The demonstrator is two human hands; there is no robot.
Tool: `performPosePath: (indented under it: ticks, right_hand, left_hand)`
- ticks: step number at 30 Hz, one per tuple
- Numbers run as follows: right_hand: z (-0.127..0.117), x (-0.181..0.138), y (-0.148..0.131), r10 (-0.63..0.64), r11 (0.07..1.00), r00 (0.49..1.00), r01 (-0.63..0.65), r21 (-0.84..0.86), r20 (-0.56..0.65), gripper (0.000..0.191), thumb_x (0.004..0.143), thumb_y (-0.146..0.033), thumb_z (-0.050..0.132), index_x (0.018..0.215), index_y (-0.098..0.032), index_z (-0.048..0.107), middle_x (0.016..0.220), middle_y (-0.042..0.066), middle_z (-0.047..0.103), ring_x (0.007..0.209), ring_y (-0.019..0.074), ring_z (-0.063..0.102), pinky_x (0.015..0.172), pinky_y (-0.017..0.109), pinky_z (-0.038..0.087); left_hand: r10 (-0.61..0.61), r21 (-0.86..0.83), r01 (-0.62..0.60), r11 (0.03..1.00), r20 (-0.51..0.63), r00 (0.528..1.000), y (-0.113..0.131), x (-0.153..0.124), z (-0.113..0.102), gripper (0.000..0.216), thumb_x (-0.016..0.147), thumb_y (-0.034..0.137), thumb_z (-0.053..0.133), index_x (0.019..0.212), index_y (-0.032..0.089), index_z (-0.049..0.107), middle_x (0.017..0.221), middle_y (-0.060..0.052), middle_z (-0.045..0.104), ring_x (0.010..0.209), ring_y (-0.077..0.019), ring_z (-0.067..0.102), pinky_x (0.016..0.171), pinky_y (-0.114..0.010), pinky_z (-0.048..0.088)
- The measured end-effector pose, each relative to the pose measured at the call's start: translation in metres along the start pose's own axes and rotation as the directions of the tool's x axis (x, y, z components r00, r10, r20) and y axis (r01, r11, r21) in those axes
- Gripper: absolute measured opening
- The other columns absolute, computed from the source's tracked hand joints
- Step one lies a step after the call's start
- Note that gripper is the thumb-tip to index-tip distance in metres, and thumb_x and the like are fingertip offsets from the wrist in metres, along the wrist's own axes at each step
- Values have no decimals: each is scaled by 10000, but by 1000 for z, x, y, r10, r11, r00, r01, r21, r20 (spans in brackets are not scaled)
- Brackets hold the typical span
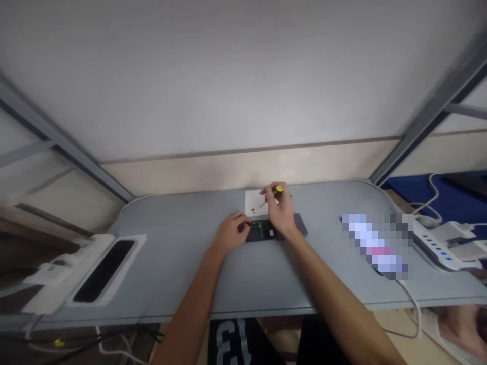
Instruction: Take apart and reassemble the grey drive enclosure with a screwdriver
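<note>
While the right hand (280,209) grasps a yellow-ended screwdriver (279,189), its shaft slanting down over a white sheet (249,197) dotted with small dark pieces (252,210), the left hand (230,233) curls its fingers at the left end of an opened dark device (262,233); whether they pinch anything I cannot tell. This device, its green circuitry exposed, lies on the grey tabletop (182,223) just in front of the sheet, partly beneath the right hand.

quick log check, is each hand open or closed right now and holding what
Left hand: curled at the left end of the dark device; grip cannot be told.
Right hand: closed on a black-and-yellow screwdriver.
</note>
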State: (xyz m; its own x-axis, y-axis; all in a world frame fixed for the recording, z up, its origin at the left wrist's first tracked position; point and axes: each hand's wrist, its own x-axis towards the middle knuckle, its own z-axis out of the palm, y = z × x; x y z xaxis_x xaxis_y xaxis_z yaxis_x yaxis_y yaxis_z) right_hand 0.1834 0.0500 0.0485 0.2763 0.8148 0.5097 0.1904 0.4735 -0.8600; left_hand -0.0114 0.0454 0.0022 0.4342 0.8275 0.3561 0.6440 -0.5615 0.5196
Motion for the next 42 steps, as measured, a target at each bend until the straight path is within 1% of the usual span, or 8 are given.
performPosePath:
  ticks: [3, 7, 12, 16, 23, 27, 33, 42]
  right_hand:
    - [-35, 4, -25, -108, 992, 984, 117, -56, 139, 203, 1030, -373, 514, 1171, -256, 603, 1020, 75, 680, 898, 215, 651, 827, 366, 513]
    - [-91, 0, -24, 11, 877, 783, 290, -382, 622, 367, 916, -348, 696, 1279, -297, 688, 1303, 106, 658, 954, 255, 680, 828, 389, 510]
    - [-129, -8, 4, 222, 635, 687, 437, -638, 692, 414, 785, -428, 836, 1171, -299, 765, 1178, 87, 749, 721, 221, 674, 661, 338, 434]
    - [-144, 6, 3, 276, 658, 696, 367, -658, 663, 359, 780, -541, 814, 1065, -323, 803, 970, 45, 795, 722, 238, 675, 629, 327, 408]
    - [-132, 11, -17, 385, 739, 606, 249, -625, 696, 424, 897, -646, 634, 1058, -297, 814, 926, 38, 800, 740, 210, 676, 695, 325, 451]
    - [-112, 4, -17, 307, 719, 609, 356, -598, 731, 367, 898, -602, 678, 1064, -298, 800, 1022, 50, 789, 857, 241, 699, 731, 328, 445]
    - [-88, -8, -14, 250, 657, 527, 524, -542, 812, 310, 882, -505, 753, 1099, -283, 765, 1164, 73, 737, 810, 222, 693, 635, 302, 366]
    - [-79, -30, -2, 188, 706, 602, 467, -533, 776, 344, 873, -491, 775, 1139, -276, 735, 1250, 84, 685, 765, 197, 677, 670, 320, 423]
  left_hand:
    - [-29, -70, 32, 997, 42, 999, -2, -5, -8, 249, 950, 179, 578, 1131, 227, 741, 1020, -52, 716, 954, -202, 667, 929, -364, 545]
    - [-78, -209, 122, 970, 208, 975, -5, -12, -26, 888, 779, 311, 858, 1566, 277, 447, 1249, -83, 682, 1053, -227, 660, 972, -381, 559]
    - [-84, -198, 143, 970, 278, 957, -2, -12, -31, 957, 740, 213, 863, 1588, 310, 431, 1342, -95, 649, 1097, -235, 636, 1002, -388, 545]
    - [-66, -196, 129, 972, 299, 952, 4, -10, -23, 983, 729, 210, 868, 1598, 306, 419, 1339, -93, 657, 1131, -249, 625, 1044, -402, 517]
    - [-124, -168, 189, 968, 335, 934, 15, -10, -18, 993, 704, 297, 889, 1590, 306, 440, 1400, -100, 609, 1307, -316, 549, 1165, -462, 422]
    - [-122, -176, 185, 967, 315, 941, 14, -11, -13, 953, 684, 318, 902, 1547, 310, 499, 1382, -93, 614, 1264, -313, 566, 1146, -473, 436]
    - [-144, -190, 200, 961, 273, 951, 14, -11, -6, 952, 648, 297, 924, 1514, 286, 529, 1392, -92, 633, 1251, -311, 584, 1107, -455, 468]
    - [-162, -169, 210, 963, 262, 952, 17, -10, -6, 1075, 610, 324, 981, 1563, 333, 482, 1350, -90, 689, 1285, -338, 587, 1120, -497, 462]
